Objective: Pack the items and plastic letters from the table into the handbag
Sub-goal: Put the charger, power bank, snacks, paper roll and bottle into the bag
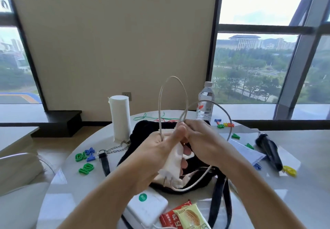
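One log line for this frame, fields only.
phase: coiling cable | left hand: holds loops, charger plug | right hand: pinches cable | handbag: open | letters: on table

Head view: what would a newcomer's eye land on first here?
Both hands, left hand and right hand, hold a looped white cable above the open black handbag at the table's centre. Coloured plastic letters lie scattered left and right, and a white paper roll stands behind.
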The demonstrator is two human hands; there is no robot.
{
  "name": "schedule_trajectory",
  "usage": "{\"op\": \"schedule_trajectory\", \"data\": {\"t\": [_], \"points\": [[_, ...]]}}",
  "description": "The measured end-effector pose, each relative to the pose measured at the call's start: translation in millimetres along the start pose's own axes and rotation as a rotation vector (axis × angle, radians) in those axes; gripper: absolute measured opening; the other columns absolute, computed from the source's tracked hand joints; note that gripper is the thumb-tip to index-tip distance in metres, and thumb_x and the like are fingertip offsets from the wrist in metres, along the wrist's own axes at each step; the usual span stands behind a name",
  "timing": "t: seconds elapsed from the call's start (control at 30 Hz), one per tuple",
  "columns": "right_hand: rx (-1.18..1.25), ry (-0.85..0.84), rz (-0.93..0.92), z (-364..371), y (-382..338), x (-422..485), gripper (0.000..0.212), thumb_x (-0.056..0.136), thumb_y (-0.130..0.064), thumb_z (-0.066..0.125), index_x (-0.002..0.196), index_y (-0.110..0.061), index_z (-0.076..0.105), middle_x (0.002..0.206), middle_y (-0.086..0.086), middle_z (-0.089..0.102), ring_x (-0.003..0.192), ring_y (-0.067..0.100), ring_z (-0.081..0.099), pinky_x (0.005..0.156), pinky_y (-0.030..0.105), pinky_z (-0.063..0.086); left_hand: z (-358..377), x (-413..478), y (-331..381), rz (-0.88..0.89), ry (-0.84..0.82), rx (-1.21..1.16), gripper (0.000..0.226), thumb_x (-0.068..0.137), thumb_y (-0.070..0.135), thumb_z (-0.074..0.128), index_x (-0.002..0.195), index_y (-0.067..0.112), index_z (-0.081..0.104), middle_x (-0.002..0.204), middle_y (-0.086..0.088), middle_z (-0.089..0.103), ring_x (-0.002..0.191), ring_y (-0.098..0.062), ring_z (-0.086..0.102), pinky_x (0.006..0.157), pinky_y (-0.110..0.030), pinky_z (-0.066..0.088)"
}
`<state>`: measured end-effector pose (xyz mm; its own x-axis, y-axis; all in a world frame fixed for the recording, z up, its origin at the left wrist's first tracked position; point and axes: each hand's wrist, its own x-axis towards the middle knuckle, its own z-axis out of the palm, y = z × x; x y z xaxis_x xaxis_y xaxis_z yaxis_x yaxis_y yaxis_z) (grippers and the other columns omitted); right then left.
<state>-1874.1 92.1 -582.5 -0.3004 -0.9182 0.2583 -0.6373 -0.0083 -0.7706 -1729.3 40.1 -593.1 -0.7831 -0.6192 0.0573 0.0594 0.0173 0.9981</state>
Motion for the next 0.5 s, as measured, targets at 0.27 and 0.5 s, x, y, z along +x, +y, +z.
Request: {"op": "schedule_trajectory", "data": {"t": [0.27,0.5], "points": [[-0.134,0.649,-0.140,-32.0,-0.4,-20.4,0.029,0.079,-0.053,0.069,0.097,-0.041,0.051,0.087,-0.020,0.054,0.082,-0.002,0.054,0.076,0.022,0.045,-35.0,7.4,17.6,0.057,0.055,-0.551,0.024,0.087,0.036,0.057,0.080,0.015,0.050,0.075,-0.006,0.051,0.060,-0.020,0.049,0.058,-0.032,0.049],[0.707,-0.062,0.289,7.8,35.5,-17.5,0.076,0.061,-0.072,0.073,0.122,-0.029,0.058,0.119,0.003,0.073,0.109,0.017,0.069,0.104,0.046,0.043,-25.1,7.9,6.7,0.047,-0.086,-0.612,0.024,0.089,0.035,0.054,0.081,0.012,0.052,0.078,-0.009,0.052,0.062,-0.021,0.048,0.058,-0.033,0.049]]}}
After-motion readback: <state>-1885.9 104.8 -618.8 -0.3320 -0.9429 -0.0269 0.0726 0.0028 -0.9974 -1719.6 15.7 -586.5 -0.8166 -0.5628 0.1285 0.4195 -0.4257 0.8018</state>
